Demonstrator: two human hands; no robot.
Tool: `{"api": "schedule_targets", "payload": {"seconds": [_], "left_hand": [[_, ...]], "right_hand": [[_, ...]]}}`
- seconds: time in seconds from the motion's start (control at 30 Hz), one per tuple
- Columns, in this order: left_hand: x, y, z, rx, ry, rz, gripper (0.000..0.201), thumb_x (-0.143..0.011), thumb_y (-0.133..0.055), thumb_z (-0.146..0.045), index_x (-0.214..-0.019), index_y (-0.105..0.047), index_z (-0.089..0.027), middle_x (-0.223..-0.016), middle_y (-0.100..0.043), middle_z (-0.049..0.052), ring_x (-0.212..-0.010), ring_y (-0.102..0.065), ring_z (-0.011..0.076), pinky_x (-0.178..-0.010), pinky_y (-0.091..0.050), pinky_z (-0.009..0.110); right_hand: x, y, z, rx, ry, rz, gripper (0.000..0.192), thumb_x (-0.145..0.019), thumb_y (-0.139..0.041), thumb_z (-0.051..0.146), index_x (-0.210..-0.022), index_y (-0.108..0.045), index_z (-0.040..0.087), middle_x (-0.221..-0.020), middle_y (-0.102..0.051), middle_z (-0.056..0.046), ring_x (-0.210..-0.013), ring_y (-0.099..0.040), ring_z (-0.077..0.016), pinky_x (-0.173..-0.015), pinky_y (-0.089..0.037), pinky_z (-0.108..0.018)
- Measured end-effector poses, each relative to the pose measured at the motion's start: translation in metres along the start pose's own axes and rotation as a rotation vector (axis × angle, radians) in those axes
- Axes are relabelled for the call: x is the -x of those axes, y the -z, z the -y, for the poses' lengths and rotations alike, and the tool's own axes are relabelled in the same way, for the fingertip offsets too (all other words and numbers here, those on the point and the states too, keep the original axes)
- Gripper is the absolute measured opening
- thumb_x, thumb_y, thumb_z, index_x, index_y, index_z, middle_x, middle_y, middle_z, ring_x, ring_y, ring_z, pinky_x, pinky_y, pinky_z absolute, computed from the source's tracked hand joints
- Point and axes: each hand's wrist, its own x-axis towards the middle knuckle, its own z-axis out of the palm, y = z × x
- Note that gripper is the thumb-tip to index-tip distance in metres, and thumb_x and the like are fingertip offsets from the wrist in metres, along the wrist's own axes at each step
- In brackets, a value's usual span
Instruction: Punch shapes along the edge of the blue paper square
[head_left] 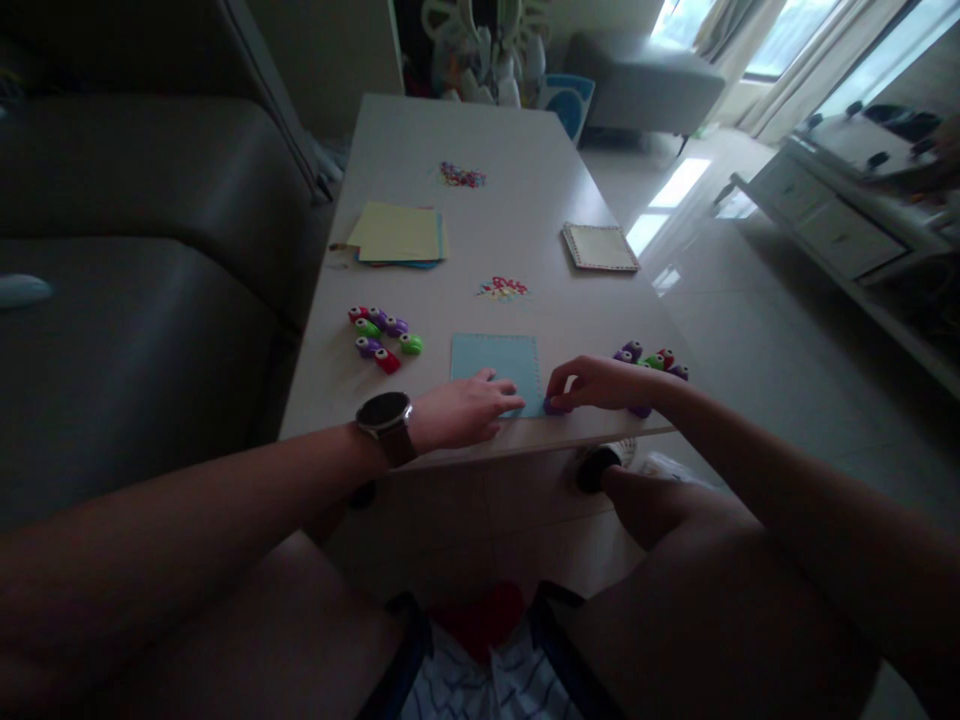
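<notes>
Head view. A long, pale, smooth-topped desk [525,200] runs away from the viewer, beside a dark padded sofa [135,250]. Near its front edge lies a square sheet of light blue paper [495,365], flat, with a dotted pattern along its borders. The left hand [465,410], wearing a round dark watch [386,418] on a brown strap at the wrist, lies palm down with fingers loosely extended, pressing the lower left corner of the blue paper. The right hand [592,385] is curled, fingers bent down onto a small purple paper punch [555,406] at the sheet's lower right corner; how firmly it is gripped cannot be told. Just beyond the right hand sits a cluster of small rounded punches [652,360], purple, green and red; a similar cluster [382,337] lies left of the sheet. Farther back: a stack of yellow and blue paper squares [397,235], a cream bordered sheet [600,246], and two small heaps of coloured paper cut-outs [502,289].
</notes>
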Motion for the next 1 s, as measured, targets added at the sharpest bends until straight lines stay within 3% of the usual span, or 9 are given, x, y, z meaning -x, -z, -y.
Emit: {"api": "schedule_targets", "payload": {"seconds": [0.53,1.0], "left_hand": [[0.000,-0.002,-0.001,0.021,0.027,0.014,0.049,-0.093,-0.061,-0.022,-0.141,-0.054,-0.025,-0.137,-0.059,0.011,-0.120,-0.053,0.0287,-0.099,-0.045,0.042],[0.000,-0.007,0.000,0.063,0.043,-0.013,0.061,-0.092,-0.057,-0.020,-0.151,-0.043,-0.029,-0.134,-0.060,0.010,-0.121,-0.052,0.0287,-0.098,-0.046,0.041]], "right_hand": [[-0.005,-0.003,0.000,0.018,0.009,-0.053,0.033,-0.083,-0.068,0.049,-0.098,-0.075,0.021,-0.084,-0.076,-0.005,-0.077,-0.066,-0.0189,-0.071,-0.047,-0.031],[-0.012,-0.006,-0.002,-0.002,0.059,-0.085,0.027,-0.082,-0.070,0.044,-0.096,-0.077,0.022,-0.087,-0.077,-0.005,-0.076,-0.065,-0.0179,-0.067,-0.046,-0.029]]}}
